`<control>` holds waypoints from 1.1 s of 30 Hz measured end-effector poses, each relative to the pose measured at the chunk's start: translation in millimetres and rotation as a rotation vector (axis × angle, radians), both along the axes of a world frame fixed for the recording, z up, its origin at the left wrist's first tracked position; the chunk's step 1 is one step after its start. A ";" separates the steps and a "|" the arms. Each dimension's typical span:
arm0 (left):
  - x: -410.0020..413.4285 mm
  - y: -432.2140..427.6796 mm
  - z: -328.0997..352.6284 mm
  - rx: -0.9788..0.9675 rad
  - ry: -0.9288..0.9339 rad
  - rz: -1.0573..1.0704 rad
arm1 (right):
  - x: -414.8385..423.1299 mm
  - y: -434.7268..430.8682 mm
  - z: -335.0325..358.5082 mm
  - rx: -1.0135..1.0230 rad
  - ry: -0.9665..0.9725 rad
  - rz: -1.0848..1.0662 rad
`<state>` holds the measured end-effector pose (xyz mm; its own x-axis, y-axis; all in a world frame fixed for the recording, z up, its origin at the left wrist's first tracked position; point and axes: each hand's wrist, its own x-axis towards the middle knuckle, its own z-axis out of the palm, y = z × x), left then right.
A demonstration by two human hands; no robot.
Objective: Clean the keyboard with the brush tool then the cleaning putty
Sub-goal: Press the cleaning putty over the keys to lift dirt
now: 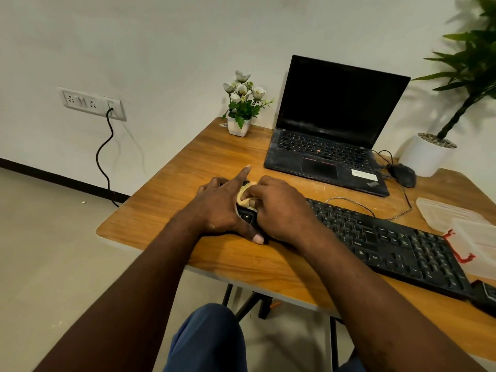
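While a seated person is working at the left end of a black keyboard, the wooden counter is filling the middle and right of the frame. An open laptop with a dark screen is standing at upper centre, behind the keyboard, which is lying diagonally from the centre towards the lower right. A white pot with a tall green plant is sitting at the right edge, and clear plastic containers are lying just below it, beside the keyboard's far end.

The left hand is resting released on the keyboard's left end, its forefinger pointing straight out and its thumb lying flat along the near edge. The right hand is pressing down just beside it, fingers curling round the pale yellow cleaning putty, which is sitting on the keys between the two hands.

A small white pot of pale flowers is standing at the counter's far corner, left of the laptop. A black mouse is lying to the laptop's right, and a red plastic piece is lying against the containers.
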<state>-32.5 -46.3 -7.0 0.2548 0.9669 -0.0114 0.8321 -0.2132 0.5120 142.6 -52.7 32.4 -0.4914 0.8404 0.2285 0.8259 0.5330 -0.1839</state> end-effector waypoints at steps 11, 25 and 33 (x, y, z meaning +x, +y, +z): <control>1.1 2.0 -2.1 -0.022 0.025 0.045 | 52.1 -15.1 3.4 -0.019 -0.082 -0.026; 1.9 -0.8 1.2 -0.006 0.029 0.023 | 27.6 -19.8 2.9 0.010 0.014 0.019; 1.5 -1.7 1.6 -0.034 0.021 0.054 | 78.2 -29.1 -0.7 -0.118 -0.060 0.090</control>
<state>-31.0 -47.9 -5.3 0.2020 0.9782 -0.0489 0.8525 -0.1510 0.5005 220.7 -81.8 31.7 -0.5755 0.8119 0.0986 0.7873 0.5826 -0.2018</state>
